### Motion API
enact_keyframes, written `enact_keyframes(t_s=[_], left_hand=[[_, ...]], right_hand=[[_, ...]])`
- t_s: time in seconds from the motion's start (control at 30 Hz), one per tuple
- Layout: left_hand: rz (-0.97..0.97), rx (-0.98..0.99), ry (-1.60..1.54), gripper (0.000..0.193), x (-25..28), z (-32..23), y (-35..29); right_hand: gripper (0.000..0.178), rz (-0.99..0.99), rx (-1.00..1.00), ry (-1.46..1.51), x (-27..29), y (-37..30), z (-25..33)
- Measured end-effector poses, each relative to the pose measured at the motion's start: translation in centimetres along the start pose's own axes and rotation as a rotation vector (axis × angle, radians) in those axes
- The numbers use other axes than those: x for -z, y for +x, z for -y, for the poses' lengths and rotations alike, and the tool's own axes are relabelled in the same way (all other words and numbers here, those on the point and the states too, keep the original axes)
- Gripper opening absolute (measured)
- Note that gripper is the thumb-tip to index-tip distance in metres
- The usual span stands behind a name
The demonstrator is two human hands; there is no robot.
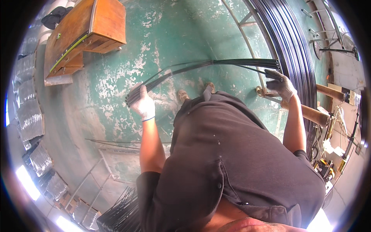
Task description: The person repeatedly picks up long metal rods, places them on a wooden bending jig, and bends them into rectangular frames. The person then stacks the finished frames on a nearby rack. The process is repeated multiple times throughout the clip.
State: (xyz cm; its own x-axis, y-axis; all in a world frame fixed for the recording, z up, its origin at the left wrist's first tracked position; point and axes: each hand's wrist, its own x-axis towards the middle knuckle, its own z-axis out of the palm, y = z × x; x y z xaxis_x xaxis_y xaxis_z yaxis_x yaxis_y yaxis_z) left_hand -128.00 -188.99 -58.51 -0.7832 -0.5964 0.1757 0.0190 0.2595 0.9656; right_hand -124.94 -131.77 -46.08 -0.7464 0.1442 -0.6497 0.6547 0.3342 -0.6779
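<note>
A bundle of thin black metal tubes [201, 65] spans open green painted floor [174, 34], between a wooden bench [89, 31] and a large black tube coil [293, 50]. Left gloved hand [143, 102] grips one end clamped; right gloved hand [281, 83], arm outstretched, closes on the other.

rods held across, above the floor

the left hand [143, 104] grips one end of the bundle of rods [201, 66], the right hand [281, 83] the other end beside the big coil [297, 50]; a wooden bench [83, 34] stands far left.
</note>
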Motion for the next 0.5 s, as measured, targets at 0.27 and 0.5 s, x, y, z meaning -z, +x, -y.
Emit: enact_keyframes(t_s=[0.27, 0.5], left_hand=[[-0.02, 0.008, 0.067, 0.016, -0.7, 0.5, 1.0], [-0.047, 0.055, 0.14, 0.019, -1.0, 1.2, 1.2]], right_hand=[[0.026, -0.362, 0.689, -0.295, 0.3, 8.6, 0.3], [0.039, -0.157, 0.272, 0.153, 0.7, 13.0, 5.0]])
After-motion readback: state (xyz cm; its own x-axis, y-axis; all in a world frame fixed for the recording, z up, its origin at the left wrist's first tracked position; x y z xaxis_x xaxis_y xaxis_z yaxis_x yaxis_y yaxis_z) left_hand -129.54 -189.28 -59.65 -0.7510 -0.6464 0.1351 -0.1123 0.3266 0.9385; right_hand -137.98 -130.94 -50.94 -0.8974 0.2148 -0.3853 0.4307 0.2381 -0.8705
